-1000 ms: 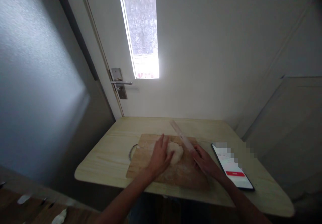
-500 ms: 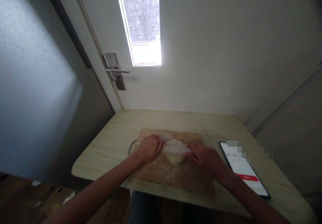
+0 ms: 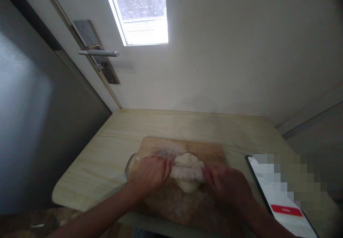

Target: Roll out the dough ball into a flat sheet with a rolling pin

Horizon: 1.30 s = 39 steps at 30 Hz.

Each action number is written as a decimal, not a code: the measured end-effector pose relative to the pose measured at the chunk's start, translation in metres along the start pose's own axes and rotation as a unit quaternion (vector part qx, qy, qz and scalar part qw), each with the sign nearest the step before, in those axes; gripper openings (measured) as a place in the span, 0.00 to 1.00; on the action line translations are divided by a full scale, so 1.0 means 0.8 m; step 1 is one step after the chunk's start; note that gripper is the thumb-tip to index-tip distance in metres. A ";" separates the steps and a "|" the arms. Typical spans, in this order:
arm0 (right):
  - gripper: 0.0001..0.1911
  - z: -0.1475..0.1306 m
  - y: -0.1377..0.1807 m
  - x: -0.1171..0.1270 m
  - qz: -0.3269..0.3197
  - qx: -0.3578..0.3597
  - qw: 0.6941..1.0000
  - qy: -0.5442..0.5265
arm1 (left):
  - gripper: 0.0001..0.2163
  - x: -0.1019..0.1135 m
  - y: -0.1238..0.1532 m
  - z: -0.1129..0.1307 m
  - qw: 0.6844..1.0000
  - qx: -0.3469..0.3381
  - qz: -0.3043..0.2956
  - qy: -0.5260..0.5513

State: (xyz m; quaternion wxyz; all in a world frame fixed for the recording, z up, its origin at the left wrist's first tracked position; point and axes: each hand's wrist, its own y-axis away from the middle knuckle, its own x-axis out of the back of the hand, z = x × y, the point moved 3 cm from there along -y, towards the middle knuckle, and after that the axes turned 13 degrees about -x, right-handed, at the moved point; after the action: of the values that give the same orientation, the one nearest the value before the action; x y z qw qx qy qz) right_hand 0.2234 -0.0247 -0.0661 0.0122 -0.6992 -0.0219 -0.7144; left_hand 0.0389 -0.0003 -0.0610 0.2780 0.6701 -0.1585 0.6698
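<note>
A floury rolling pin [image 3: 187, 174] lies across a flattened piece of pale dough [image 3: 189, 159], which shows above and below it. My left hand [image 3: 152, 172] is closed around the pin's left end, and my right hand [image 3: 226, 184] grips the right end. Both ends of the pin are hidden inside my fingers. Under the dough is a wooden cutting board [image 3: 182, 206] dusted with flour, with a metal loop handle [image 3: 128, 165] at its left side.
The board rests on a light wood-grain table [image 3: 107, 145]. A phone [image 3: 281, 195] with a lit screen lies to the right, near my right forearm. Behind the table stands a white door [image 3: 214, 70] with a metal lever handle [image 3: 99, 53] and a narrow window.
My view has moved closer and tilted down. Both hands and the rolling pin have come lower over the dough, nearer to me, and more dough shows beyond the pin.
</note>
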 end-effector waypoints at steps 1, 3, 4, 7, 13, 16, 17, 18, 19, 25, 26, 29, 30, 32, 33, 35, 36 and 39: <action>0.25 0.001 -0.004 0.001 -0.013 -0.003 1.000 0.002 | 0.25 0.000 -0.002 -0.002 1.000 0.005 -0.006 0.000; 0.26 0.002 -0.012 0.003 -0.028 0.003 1.000 0.008 | 0.26 -0.001 -0.007 -0.005 1.000 0.006 -0.007 -0.004; 0.25 0.002 -0.015 0.004 -0.030 0.018 0.999 0.009 | 0.27 -0.002 -0.009 -0.006 1.000 0.003 -0.004 -0.008; 0.24 0.002 -0.018 0.003 -0.029 0.055 0.998 0.007 | 0.26 -0.005 -0.010 -0.007 1.000 -0.005 0.008 -0.017; 0.23 0.003 0.009 -0.008 0.062 -0.002 0.998 -0.021 | 0.19 -0.003 0.008 0.005 0.999 -0.017 0.036 0.003; 0.22 0.002 0.012 -0.011 0.052 0.002 0.998 -0.031 | 0.19 -0.002 0.008 0.005 1.000 -0.015 0.019 0.010; 0.23 0.003 0.009 -0.011 0.028 -0.004 0.999 -0.027 | 0.21 -0.002 0.006 0.002 1.000 -0.007 0.009 0.010; 0.25 0.004 0.004 -0.010 0.002 -0.011 1.000 -0.023 | 0.23 -0.003 0.002 0.000 1.000 -0.001 0.001 0.009; 0.26 0.005 -0.002 -0.009 -0.022 -0.015 0.999 -0.019 | 0.24 -0.003 -0.002 -0.003 1.000 0.002 -0.002 0.007; 0.22 0.007 -0.027 -0.006 -0.056 0.081 0.995 -0.007 | 0.25 -0.005 -0.020 -0.015 1.000 -0.012 -0.005 0.016; 0.20 0.006 -0.027 -0.006 -0.055 0.097 0.994 0.001 | 0.25 -0.004 -0.021 -0.015 1.000 -0.011 -0.011 0.020; 0.21 0.006 -0.019 -0.004 -0.046 0.070 0.996 0.024 | 0.24 0.001 -0.019 -0.012 1.000 0.003 -0.010 0.014; 0.21 0.006 -0.016 -0.002 -0.045 0.062 0.997 0.026 | 0.24 0.005 -0.018 -0.011 1.000 0.005 -0.006 0.010; 0.21 0.006 -0.011 0.005 -0.046 0.060 0.997 0.013 | 0.24 0.012 -0.018 -0.010 1.000 -0.001 -0.002 0.006; 0.21 0.007 -0.011 0.009 -0.048 0.063 0.997 -0.001 | 0.25 0.016 -0.019 -0.009 1.000 -0.008 0.001 0.005; 0.23 0.010 -0.015 0.018 -0.046 0.052 0.997 -0.032 | 0.25 0.023 -0.023 -0.010 1.000 -0.017 0.011 0.004; 0.25 0.013 -0.018 0.022 -0.044 0.039 0.997 -0.045 | 0.25 0.025 -0.025 -0.011 1.000 -0.017 0.017 0.001; 0.28 0.016 -0.025 0.025 -0.032 0.015 0.998 -0.055 | 0.25 0.024 -0.028 -0.010 0.999 -0.003 0.038 -0.015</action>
State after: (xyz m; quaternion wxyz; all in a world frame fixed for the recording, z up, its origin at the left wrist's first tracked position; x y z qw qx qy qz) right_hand 0.2346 -0.0039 -0.0465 -0.0016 -0.7358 -0.0560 -0.6749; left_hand 0.0470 0.0254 -0.0461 0.2523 0.6727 -0.1902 0.6691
